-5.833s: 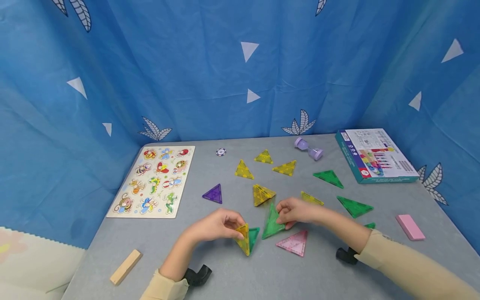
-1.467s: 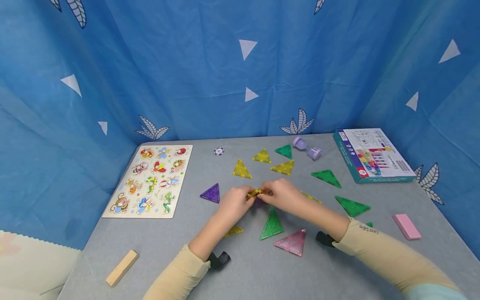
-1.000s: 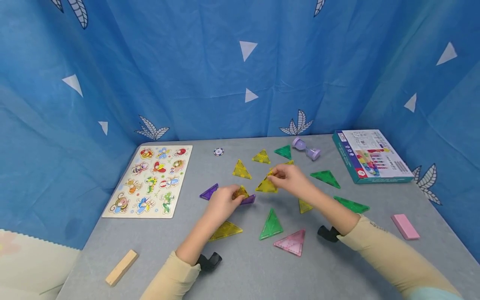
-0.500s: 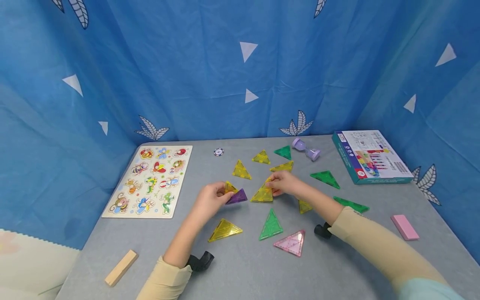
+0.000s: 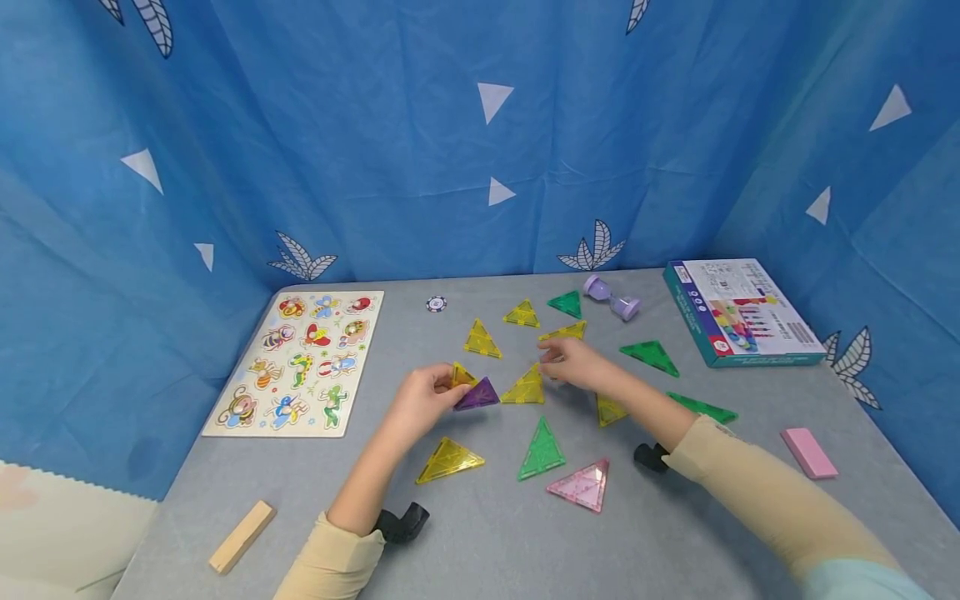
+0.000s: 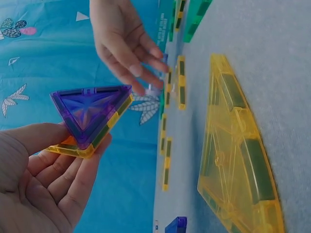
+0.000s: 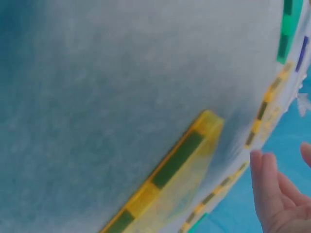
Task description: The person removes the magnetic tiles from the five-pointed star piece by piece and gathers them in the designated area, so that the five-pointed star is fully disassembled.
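Hands work among magnetic triangles on grey bench

Fingers of the left hand (image 5: 420, 400) curl round a purple triangle (image 5: 476, 394) stacked on a yellow triangle (image 6: 73, 148), pinching the pair just above the bench (image 5: 487, 542); the left wrist view shows thumb on one side and fingertips under the yellow edge. The right hand (image 5: 581, 367) hovers with relaxed, slightly spread fingers, holding nothing, just beside a flat yellow tile (image 5: 525, 387) that lies close to the purple piece. A large yellow triangle (image 5: 448, 459), a green triangle (image 5: 542, 450) and a pink triangle (image 5: 585, 486) lie nearer the person. An animal puzzle board (image 5: 300, 362) sits at far left, a boxed game (image 5: 742, 312) at far right.
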`<state>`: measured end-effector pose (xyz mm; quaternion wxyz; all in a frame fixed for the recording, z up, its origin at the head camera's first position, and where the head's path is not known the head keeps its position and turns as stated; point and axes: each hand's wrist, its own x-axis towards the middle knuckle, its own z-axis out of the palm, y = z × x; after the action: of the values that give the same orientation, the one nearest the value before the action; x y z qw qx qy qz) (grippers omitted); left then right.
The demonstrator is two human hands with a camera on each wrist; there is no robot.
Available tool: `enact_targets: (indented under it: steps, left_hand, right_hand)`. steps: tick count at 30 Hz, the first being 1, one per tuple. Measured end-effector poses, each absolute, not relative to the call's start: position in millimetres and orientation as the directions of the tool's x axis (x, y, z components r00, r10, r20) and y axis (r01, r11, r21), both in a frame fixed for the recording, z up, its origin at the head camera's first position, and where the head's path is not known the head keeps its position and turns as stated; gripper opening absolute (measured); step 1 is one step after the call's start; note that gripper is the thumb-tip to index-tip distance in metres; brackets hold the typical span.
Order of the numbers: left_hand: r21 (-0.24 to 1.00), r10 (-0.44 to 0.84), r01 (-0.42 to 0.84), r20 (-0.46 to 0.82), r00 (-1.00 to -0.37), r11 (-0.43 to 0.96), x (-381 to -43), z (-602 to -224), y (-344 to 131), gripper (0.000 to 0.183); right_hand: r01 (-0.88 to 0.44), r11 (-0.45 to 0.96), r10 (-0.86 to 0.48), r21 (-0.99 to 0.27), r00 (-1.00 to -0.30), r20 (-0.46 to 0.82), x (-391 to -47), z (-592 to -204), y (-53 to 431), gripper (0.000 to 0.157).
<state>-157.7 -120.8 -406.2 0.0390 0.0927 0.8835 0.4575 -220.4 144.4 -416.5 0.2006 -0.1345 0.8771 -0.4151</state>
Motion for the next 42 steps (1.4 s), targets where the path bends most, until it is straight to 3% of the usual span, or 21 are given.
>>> enact_targets:
  steps: [7,11,18,25,30,37,42]
  left_hand:
    - [0.889,0.243,0.085,-0.030,-0.970,0.449,-156,-410,-117,0.014]
    - [0.908,0.322,0.091,-0.051,-0.945,0.409,-151,-414,-112,0.018]
    - [0.915,0.386,0.110,-0.053,-0.921,0.389,-145,-422,-106,0.027]
    - [0.915,0.372,0.125,-0.030,-0.928,0.384,-150,-420,-112,0.029]
    - [0.925,0.304,0.039,-0.084,-0.949,0.378,-161,-416,-124,0.026]
    - [0.980,0.172,-0.104,-0.133,-0.976,0.172,-195,-403,-152,0.021]
    - [0.976,0.102,-0.186,-0.198,-0.975,0.117,-230,-404,-169,0.024]
  right_hand:
    - [-0.267,0.514,-0.520,-0.815,-0.853,-0.049,-185,-405,132,0.040]
    - [-0.285,0.489,-0.557,-0.825,-0.829,-0.044,-166,-402,123,0.038]
    - [-0.301,0.520,-0.562,-0.800,-0.826,-0.054,-153,-406,121,0.009]
    - [-0.286,0.484,-0.540,-0.827,-0.841,-0.025,-147,-405,130,0.013]
    - [-0.229,0.447,-0.458,-0.865,-0.889,-0.002,-146,-393,150,0.015]
    - [-0.134,0.464,-0.354,-0.876,-0.934,-0.045,-143,-376,198,0.025]
    - [-0.054,0.495,-0.366,-0.867,-0.918,-0.152,-137,-386,236,0.030]
